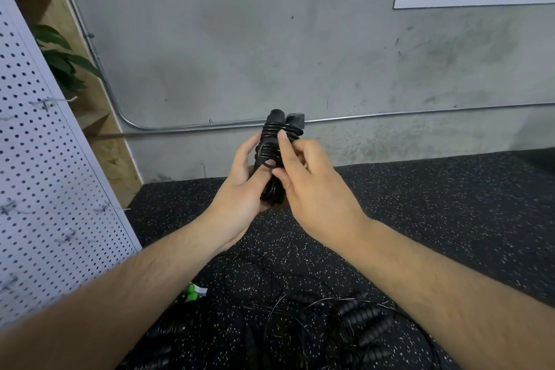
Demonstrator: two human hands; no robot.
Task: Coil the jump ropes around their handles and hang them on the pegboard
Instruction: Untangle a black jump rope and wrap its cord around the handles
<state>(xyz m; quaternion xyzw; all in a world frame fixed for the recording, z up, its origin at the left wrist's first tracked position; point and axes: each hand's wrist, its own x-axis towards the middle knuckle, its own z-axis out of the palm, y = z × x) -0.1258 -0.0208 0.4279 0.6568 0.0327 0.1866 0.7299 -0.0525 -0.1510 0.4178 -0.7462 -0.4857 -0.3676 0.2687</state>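
Observation:
A black jump rope (274,141) is held upright in front of me, its two handles side by side with the cord wound around them in several turns. My left hand (240,186) grips the bundle from the left and below, thumb laid across the coils. My right hand (309,180) pinches the cord against the handles from the right, index finger on the upper turns. The white pegboard (45,177) stands at the left with several bare metal hooks (48,102).
More black jump ropes (360,324) lie tangled on the speckled rubber floor (450,204) below my arms. A small green and white item (193,293) lies near the pegboard's foot. A concrete wall with a metal conduit (390,113) is ahead; a plant (63,60) stands behind the pegboard.

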